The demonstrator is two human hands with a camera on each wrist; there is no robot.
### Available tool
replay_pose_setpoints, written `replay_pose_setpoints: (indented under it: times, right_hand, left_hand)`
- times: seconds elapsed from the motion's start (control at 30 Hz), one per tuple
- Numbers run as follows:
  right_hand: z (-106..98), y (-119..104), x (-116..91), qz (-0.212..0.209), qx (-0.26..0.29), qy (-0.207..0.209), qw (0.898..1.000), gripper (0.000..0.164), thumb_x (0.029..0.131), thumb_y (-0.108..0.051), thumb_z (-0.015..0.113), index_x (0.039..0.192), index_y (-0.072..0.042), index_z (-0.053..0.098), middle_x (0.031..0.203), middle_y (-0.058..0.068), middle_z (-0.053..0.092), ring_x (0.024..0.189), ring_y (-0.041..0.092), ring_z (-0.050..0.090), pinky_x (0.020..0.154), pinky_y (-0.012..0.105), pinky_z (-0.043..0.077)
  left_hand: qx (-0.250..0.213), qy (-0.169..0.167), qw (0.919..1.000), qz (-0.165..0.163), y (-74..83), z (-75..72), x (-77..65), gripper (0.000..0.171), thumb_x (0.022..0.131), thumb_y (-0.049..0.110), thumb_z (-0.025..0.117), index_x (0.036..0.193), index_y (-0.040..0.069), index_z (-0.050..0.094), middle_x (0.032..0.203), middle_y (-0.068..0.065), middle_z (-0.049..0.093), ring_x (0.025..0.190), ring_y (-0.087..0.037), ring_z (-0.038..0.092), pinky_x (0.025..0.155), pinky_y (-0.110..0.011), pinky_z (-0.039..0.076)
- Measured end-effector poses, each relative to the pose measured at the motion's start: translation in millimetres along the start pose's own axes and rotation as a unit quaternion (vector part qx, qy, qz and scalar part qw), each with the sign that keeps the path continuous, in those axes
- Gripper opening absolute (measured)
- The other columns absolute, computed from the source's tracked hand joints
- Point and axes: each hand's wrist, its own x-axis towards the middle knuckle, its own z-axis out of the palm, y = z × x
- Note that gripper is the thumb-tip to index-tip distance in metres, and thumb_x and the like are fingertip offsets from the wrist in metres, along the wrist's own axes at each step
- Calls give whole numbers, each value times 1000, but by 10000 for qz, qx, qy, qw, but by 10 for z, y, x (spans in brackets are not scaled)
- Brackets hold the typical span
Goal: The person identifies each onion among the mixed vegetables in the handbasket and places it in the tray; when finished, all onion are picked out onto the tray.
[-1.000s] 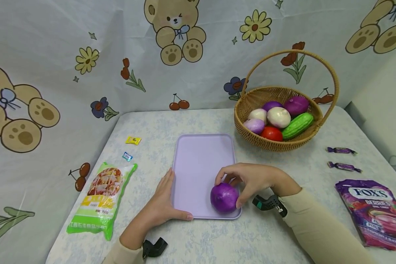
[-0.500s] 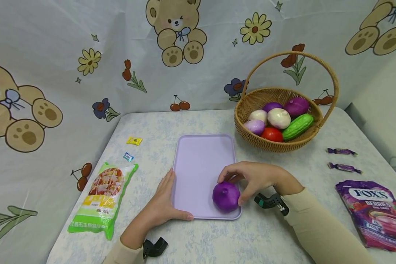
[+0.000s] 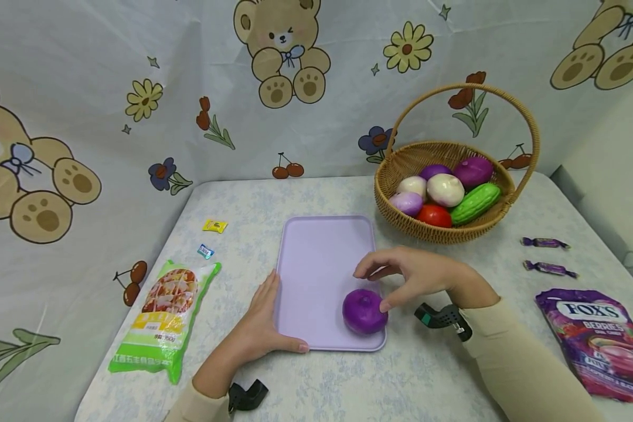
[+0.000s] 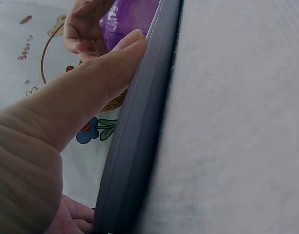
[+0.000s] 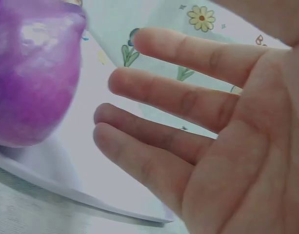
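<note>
Placing the round, glossy purple onion (image 3: 364, 312) at the near-right corner of the rectangular lilac plastic tray (image 3: 322, 252) seems nearly done: the right hand (image 3: 417, 275), unclenched, should next lift clear, while the left hand (image 3: 261, 328) rests straight-fingered against the tray's edge.

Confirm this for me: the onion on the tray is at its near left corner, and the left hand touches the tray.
Wrong corner: the onion is at the near right corner of the tray, as the head view shows; the left hand does touch the tray.
</note>
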Motion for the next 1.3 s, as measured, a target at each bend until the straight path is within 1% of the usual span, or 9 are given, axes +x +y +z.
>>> replay_pose_setpoints:
  times: [0.13, 0.47, 0.6, 0.73, 0.93, 1.0, 1.1, 1.17, 1.3]
  right_hand:
    - [-88, -81, -12, -204, -306, 329, 9988, 46, 93, -6, 82, 135, -8, 63, 132, 8, 66, 123, 35, 61, 105, 54, 49]
    - [-366, -337, -16, -280, -608, 1035, 9924, 44, 94, 8, 74, 135, -3, 63, 133, 10, 64, 126, 31, 60, 105, 51, 49]
    - [-551, -433, -20, -358, -742, 1484, 9855, 40, 96, 12, 70, 134, 4, 62, 133, 16, 64, 126, 31, 60, 106, 42, 50]
    - [-703, -501, -32, -333, -800, 2173, 9723, 39, 97, 11, 67, 135, 8, 61, 132, 21, 63, 125, 33, 61, 103, 35, 52]
    - [-821, -544, -70, 675, -835, 3292, 9381, 41, 102, -11, 72, 140, -3, 61, 138, 15, 60, 131, 37, 56, 97, 26, 53]
    - [-859, -531, -83, 986, -912, 3468, 9283, 44, 102, -19, 73, 142, -6, 60, 140, 12, 60, 133, 35, 54, 97, 23, 52]
    - [-917, -488, -110, 1281, -933, 3556, 9211, 51, 102, -24, 74, 147, -8, 56, 145, 8, 57, 137, 33, 50, 99, 23, 51]
    - [-956, -461, -129, 1473, -1013, 3586, 9162, 54, 102, -27, 73, 150, -10, 54, 148, 6, 55, 138, 31, 48, 105, 29, 48]
    - [-1020, -424, -167, 1851, -1099, 3680, 9046, 63, 101, -35, 75, 154, -14, 49, 153, 4, 50, 141, 29, 45, 113, 53, 41]
  left_hand:
    - [8, 6, 10000, -19, 7, 1, 5, 162, 56, 62, 100, 168, 4, -1, 175, -13, -7, 158, -33, -8, 123, -56, 4]
    - [-1, 42, 10000, -80, -14, 20, -1, 163, 55, 63, 100, 169, 5, -2, 175, -12, -7, 158, -32, -8, 123, -56, 5]
    - [-10, 27, 10000, -65, -20, 12, 10, 164, 55, 64, 100, 168, 5, -3, 175, -12, -7, 158, -32, -9, 123, -56, 5]
    - [18, -3, 10000, -49, -22, 3, 16, 162, 56, 64, 99, 168, 5, -3, 175, -14, -7, 158, -32, -9, 123, -57, 5]
    - [1, 18, 10000, -25, -14, -11, 9, 162, 56, 63, 100, 169, 5, -2, 175, -13, -7, 158, -32, -8, 123, -56, 6]
    - [-13, 23, 10000, -17, -13, -10, 7, 162, 56, 62, 100, 168, 5, -2, 175, -13, -6, 158, -32, -8, 123, -56, 5]
    - [-4, 20, 10000, -29, -12, 0, 4, 162, 57, 62, 100, 168, 5, -2, 175, -14, -7, 158, -33, -8, 123, -57, 5]
    - [0, 11, 10000, -39, -14, 5, 4, 161, 57, 62, 100, 168, 5, -2, 175, -14, -7, 158, -33, -8, 123, -57, 5]
    - [8, 25, 10000, -49, -16, 3, 4, 162, 56, 62, 100, 168, 5, -2, 175, -13, -7, 158, -33, -8, 123, -57, 5]
